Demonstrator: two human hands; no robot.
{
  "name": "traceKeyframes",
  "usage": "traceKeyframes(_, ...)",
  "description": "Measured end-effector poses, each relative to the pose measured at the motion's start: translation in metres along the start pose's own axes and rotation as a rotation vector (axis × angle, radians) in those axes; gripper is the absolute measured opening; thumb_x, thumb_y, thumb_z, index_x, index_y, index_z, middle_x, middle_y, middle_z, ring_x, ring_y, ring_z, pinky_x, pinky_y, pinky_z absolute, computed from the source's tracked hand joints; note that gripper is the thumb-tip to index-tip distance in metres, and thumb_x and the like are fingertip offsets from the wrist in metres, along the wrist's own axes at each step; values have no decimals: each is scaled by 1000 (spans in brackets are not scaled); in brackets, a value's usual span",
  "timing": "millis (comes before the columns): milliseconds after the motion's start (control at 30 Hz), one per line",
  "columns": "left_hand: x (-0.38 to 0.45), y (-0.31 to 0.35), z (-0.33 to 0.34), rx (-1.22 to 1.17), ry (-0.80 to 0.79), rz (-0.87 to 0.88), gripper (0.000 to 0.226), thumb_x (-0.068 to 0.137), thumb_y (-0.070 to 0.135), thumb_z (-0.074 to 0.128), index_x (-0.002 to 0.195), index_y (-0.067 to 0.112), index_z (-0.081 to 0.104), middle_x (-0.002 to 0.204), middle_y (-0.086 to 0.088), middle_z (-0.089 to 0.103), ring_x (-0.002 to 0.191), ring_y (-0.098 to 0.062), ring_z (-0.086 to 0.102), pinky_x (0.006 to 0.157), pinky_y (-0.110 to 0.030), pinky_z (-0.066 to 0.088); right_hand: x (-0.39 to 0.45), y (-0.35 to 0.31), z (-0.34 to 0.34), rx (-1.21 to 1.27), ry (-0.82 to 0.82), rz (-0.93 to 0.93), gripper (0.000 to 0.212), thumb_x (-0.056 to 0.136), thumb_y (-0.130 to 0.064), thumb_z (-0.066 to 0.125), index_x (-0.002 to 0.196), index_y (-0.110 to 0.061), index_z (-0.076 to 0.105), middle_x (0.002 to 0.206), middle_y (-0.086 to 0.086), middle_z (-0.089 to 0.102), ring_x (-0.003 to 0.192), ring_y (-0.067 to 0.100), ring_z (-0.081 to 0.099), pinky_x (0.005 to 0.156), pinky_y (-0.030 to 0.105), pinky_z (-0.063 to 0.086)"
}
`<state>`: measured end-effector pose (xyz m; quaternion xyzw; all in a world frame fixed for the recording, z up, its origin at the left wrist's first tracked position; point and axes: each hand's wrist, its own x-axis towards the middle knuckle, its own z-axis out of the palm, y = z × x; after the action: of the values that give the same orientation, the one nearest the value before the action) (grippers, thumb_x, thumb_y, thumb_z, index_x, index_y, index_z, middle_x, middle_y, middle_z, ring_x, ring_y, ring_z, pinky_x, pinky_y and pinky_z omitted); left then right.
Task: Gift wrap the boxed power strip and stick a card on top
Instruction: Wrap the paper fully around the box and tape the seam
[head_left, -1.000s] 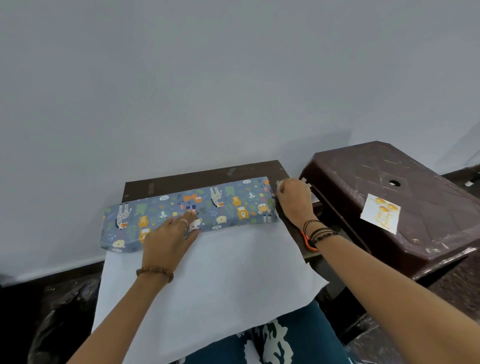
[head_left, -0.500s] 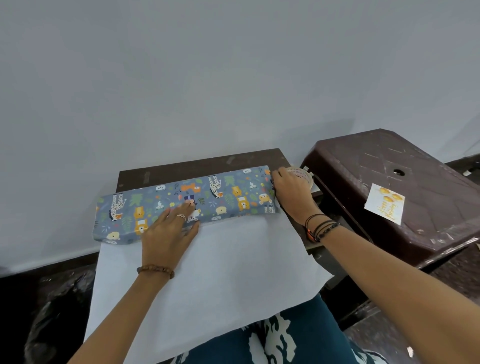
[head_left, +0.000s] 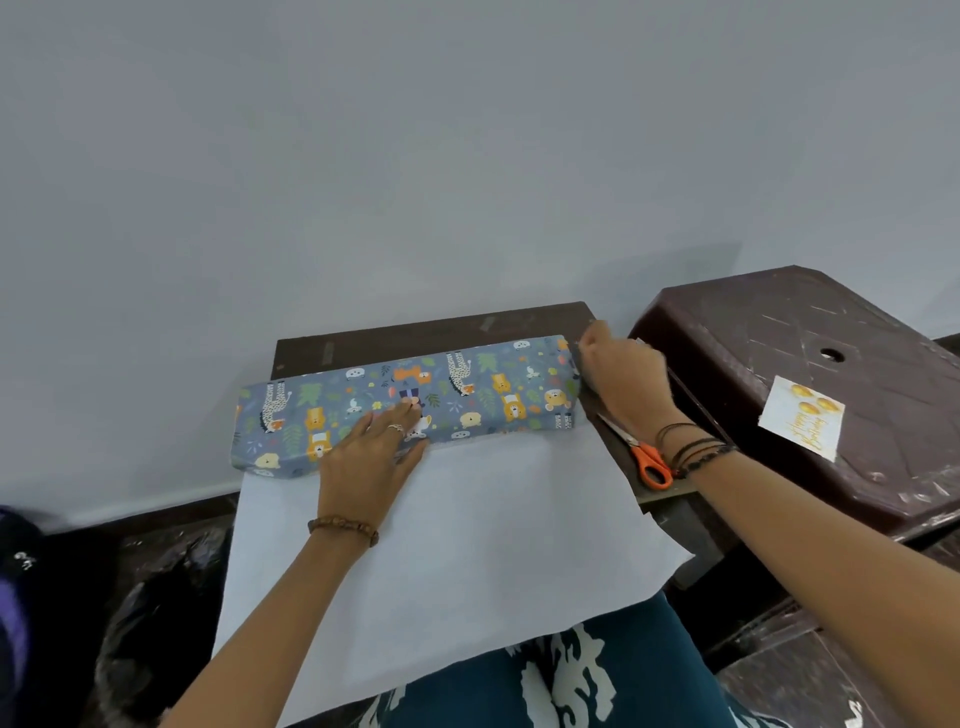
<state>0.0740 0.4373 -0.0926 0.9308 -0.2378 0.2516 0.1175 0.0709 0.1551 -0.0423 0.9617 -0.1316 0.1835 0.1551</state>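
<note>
The wrapped box (head_left: 405, 402) lies lengthwise across the far half of the small brown worktop (head_left: 415, 332), printed paper already round it, and the loose white underside of the sheet (head_left: 467, 545) trails from it toward six o'clock over the person's lap. The left hand (head_left: 371, 457) lies flat, fingers straight, pressing the box's near edge at about the middle. The right hand (head_left: 621, 379) is at the box's three o'clock end with fingers curled; it seems to pinch something small there, tape or a paper edge, but what it holds cannot be told.

The step in hand looks like closing or taping that end. To do it well, the flat palm should hold its pressure so the roll cannot slacken, while the end flaps are creased sharp against the box before any tape goes down. The orange-handled scissors (head_left: 641, 457) lie just beside the right wrist, at the sheet's right edge. The birthday card (head_left: 802, 426) waits on the plastic stool (head_left: 779, 332) at three o'clock, well apart.
</note>
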Motion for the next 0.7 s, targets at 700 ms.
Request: traceKeyframes(700,4,-6,-7,54,71,91,40,58,39,86,93,24,75,94,9,74,81,-12,73,44,-17,50,-66,-114,-11,973,-46,-356,11,80,-32,65,79,-25,72,95,-4,55,87,4,30,82,11,16)
